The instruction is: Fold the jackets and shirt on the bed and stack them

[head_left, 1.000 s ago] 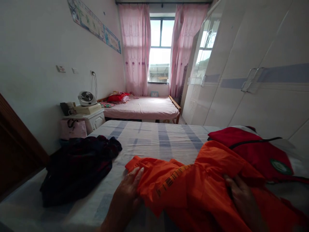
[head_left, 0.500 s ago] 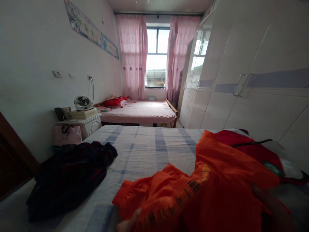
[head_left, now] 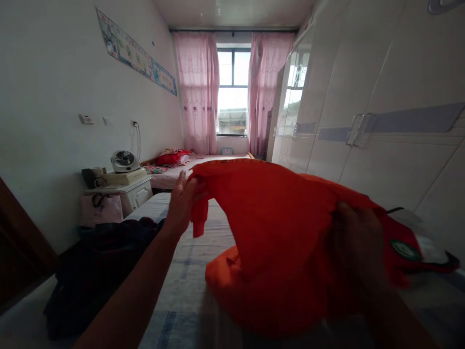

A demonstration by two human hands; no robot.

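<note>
An orange garment [head_left: 276, 232] with dark lettering along its upper edge is stretched between my two hands over the bed. Its exact kind does not show. My left hand [head_left: 182, 198] is raised and grips its left edge, where a narrow piece hangs down. On the other side, my right hand [head_left: 358, 237], dim and slightly blurred, clutches the cloth with bent fingers. The lower part of the garment sags onto the striped sheet [head_left: 189, 281]. Beyond my right hand lies a red and white item [head_left: 403, 242] with a green badge and black strap, partly covered.
Dark clothing [head_left: 94, 271] lies heaped on the bed's left. A small fan [head_left: 124, 160] stands on the white nightstand [head_left: 140, 191], beside a pink bag [head_left: 100, 209]. A second bed [head_left: 170, 180] is under the window. White wardrobes [head_left: 392, 160] line the right side.
Both hands have come up from the bottom of the view, lifting and spreading the orange garment. Its lettered face has turned away, and my left hand has moved forward.
</note>
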